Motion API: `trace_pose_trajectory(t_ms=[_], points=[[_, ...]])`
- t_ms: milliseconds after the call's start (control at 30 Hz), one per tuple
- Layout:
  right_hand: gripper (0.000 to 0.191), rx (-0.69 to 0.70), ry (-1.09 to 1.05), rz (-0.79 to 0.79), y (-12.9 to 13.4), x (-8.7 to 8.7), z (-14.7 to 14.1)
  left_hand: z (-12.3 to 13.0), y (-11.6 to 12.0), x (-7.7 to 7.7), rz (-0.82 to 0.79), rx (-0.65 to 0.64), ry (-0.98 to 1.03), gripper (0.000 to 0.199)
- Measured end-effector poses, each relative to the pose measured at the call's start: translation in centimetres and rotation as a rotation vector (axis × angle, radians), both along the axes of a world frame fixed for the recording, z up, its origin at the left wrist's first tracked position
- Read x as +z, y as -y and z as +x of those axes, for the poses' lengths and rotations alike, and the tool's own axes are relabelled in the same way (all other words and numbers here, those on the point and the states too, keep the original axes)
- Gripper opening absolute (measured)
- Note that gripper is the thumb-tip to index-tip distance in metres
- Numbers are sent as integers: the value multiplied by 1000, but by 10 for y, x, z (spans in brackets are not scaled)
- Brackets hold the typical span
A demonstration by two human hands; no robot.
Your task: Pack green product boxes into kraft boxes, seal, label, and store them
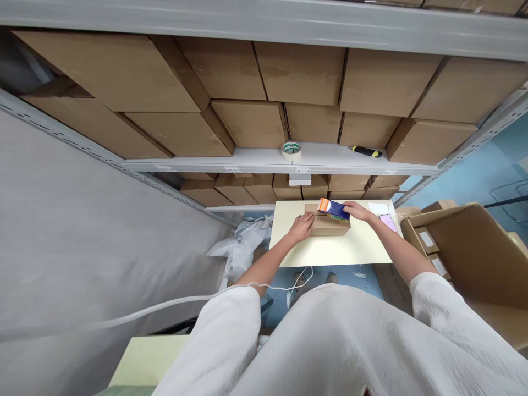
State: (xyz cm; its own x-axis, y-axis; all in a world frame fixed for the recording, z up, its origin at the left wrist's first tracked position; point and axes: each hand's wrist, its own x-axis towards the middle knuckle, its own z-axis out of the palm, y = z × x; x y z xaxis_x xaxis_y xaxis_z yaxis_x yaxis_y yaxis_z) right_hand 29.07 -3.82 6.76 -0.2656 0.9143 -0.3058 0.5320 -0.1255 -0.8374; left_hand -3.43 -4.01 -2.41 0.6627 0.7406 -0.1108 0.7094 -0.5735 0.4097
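Observation:
A small brown cardboard box [330,226] lies on the pale yellow tabletop [334,256]. My left hand [302,225] rests on the box's left side, its fingers lying over the top edge. In my right hand [355,210] is a blue and orange tape dispenser [335,209], gripped at its right end. The dispenser is over the box's top, with its orange end pointing left toward my left hand. Part of the top is hidden beneath the dispenser, so I cannot tell whether tape sticks to it.
Grey shelving [264,165] packed with cardboard boxes rises beyond the table. A tape roll [291,150] and a utility knife [366,151] lie on its shelf. A phone [388,223] is at the table's right, beside a large open carton [474,253]. A white cable [185,300] crosses my left arm.

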Motion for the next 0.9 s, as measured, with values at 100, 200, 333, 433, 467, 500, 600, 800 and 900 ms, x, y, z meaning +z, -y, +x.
trace_pose_trajectory(t_ms=[100,200,333,433,467,500,600,800,900], points=[[23,-11,140,28,0,1,0,-1,-1,-2,9,-4,17,63],[33,-25,218,32,4,1,-4,-2,-1,-3,16,-14,30,63],[53,21,293,67,8,0,-11,-3,-2,-5,19,-16,45,65],[48,17,337,132,7,2,-16,-2,-3,-6,12,0,50,66],[46,24,333,141,6,3,-18,-1,-3,-6,10,5,52,66],[45,39,320,146,4,4,-19,-1,-3,-6,9,7,53,65],[44,106,263,162,-1,6,-23,1,-3,-4,7,6,50,64],[43,127,273,179,-12,3,-22,-2,-8,3,-37,50,158,60],[45,136,281,171,-14,2,-17,-3,-16,13,-125,274,368,52]])
